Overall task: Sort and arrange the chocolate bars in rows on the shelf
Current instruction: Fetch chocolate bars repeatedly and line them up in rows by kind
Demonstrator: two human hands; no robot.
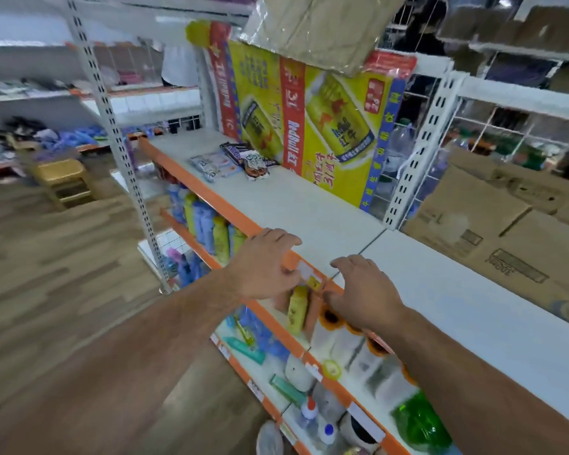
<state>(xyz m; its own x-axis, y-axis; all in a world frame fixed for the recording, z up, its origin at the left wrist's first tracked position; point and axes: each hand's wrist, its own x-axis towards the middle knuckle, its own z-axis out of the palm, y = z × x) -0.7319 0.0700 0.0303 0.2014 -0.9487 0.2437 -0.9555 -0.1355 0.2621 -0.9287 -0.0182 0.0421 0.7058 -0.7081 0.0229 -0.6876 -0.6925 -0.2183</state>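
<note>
the white shelf [309, 205] with an orange front edge runs from the far left to the near right. a yellow printed carton [312, 126] stands along its back edge, and brown cardboard boxes [506, 231] sit behind the back edge at the right. the left hand [266, 261] lies over the front edge, fingers [288, 239] loosely spread and holding nothing. the right hand [365, 290] is just beside it at the same edge, fingers [345, 262] relaxed and empty. the chocolate bars [240, 160] lie in a loose heap near the far left end, close to the carton, well apart from both hands.
</note>
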